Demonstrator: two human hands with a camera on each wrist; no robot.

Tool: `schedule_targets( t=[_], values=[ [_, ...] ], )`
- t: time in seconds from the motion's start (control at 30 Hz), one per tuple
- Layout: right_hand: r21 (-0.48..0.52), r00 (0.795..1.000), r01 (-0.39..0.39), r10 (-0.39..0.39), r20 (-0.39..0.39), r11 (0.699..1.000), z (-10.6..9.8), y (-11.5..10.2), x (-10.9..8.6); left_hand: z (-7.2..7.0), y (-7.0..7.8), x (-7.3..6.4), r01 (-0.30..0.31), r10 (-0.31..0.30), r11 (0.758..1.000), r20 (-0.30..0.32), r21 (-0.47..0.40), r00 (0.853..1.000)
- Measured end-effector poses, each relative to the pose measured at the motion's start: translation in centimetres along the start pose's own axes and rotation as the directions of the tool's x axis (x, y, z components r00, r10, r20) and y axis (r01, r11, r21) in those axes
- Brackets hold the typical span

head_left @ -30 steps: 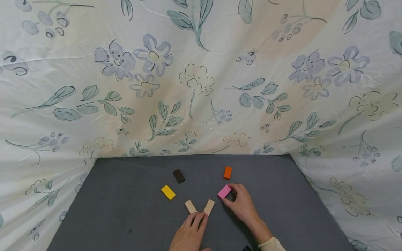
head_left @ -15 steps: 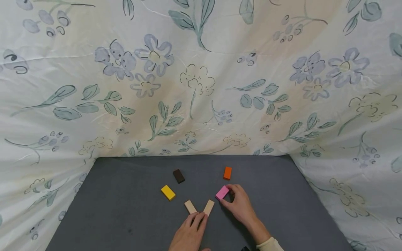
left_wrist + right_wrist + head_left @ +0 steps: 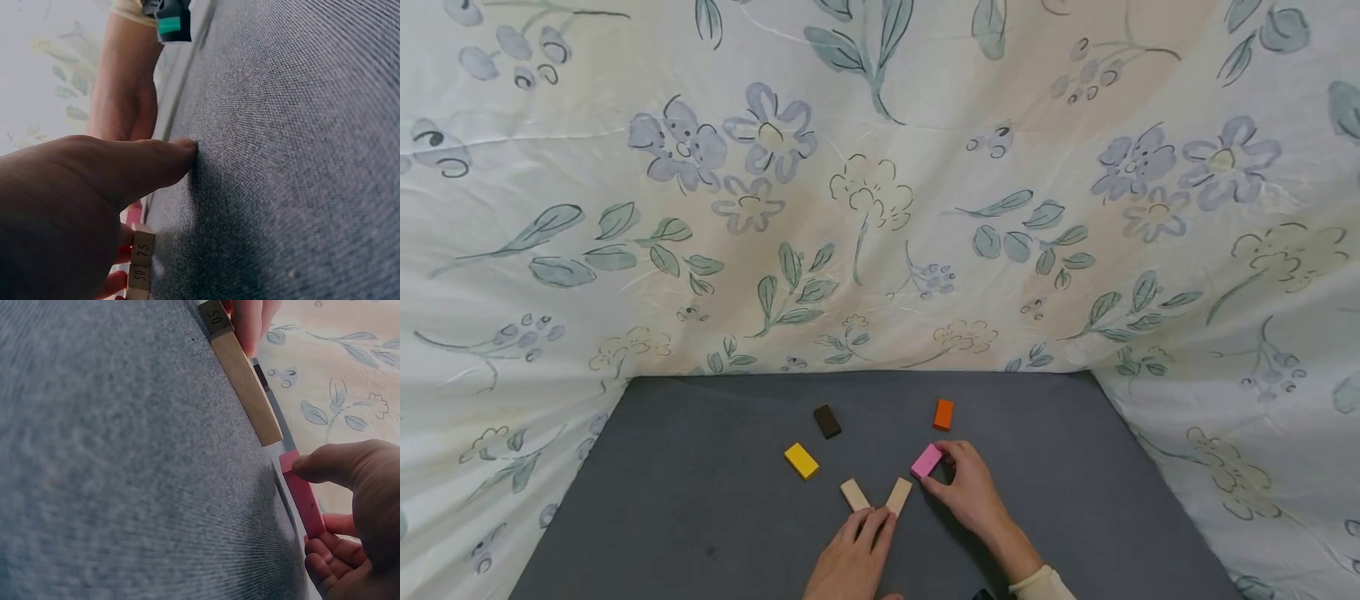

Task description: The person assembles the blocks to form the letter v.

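Note:
My right hand (image 3: 973,496) pinches a pink block (image 3: 927,461) between thumb and fingers, just beyond and right of the far end of the right plain wooden block (image 3: 901,494). A gap separates those two blocks. My left hand (image 3: 850,557) lies over the near ends of that block and a second plain wooden block (image 3: 853,493), which fan apart like a V. Its fingertips touch the wood, and the left thumb (image 3: 156,164) lies straight against the cloth. Block ends stamped 75 (image 3: 142,249) and 50 (image 3: 139,275) show in the left wrist view.
A yellow block (image 3: 802,461) and a dark brown block (image 3: 827,422) lie to the left on the grey cloth surface (image 3: 685,500). Behind the pink block lies an orange block (image 3: 943,414). A flowered curtain (image 3: 880,250) hangs around the back and sides.
My right hand has moved the pink block a short way left, nearer the right wooden block. The left hand and the other blocks have stayed put.

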State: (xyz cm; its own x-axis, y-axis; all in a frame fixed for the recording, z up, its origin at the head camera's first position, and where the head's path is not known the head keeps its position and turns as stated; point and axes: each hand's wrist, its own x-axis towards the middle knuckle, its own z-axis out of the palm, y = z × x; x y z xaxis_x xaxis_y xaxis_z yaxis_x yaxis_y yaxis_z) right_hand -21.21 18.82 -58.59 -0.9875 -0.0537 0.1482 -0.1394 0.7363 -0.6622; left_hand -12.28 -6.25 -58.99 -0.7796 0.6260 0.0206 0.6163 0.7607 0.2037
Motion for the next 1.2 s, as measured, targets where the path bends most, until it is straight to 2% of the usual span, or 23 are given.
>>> schedule_targets(
  t=[0.13, 0.4, 0.97, 1.2],
  values=[
    [-0.001, 1.0, 0.009, -0.009, 0.002, 1.0, -0.01, -0.04, 0.01, -0.01, -0.05, 0.07, 0.005, -0.005, 1.0, 0.012, -0.001, 1.0],
    [0.005, 0.999, 0.032, -0.032, -0.001, 0.999, 0.22, -0.32, 0.1, 0.33, -0.2, 0.02, -0.015, 0.015, 1.0, -0.034, 0.017, 0.999],
    [0.014, 0.999, 0.052, -0.053, 0.012, 0.999, 0.51, -0.71, 0.32, 0.12, -0.2, 0.16, 0.002, -0.002, 1.0, -0.002, -0.012, 1.0],
    [0.037, 0.998, 0.057, -0.058, 0.035, 0.998, 0.78, -0.69, 0.25, 0.49, -0.24, -0.09, -0.018, 0.017, 1.0, -0.043, -0.019, 0.999]
  ],
)
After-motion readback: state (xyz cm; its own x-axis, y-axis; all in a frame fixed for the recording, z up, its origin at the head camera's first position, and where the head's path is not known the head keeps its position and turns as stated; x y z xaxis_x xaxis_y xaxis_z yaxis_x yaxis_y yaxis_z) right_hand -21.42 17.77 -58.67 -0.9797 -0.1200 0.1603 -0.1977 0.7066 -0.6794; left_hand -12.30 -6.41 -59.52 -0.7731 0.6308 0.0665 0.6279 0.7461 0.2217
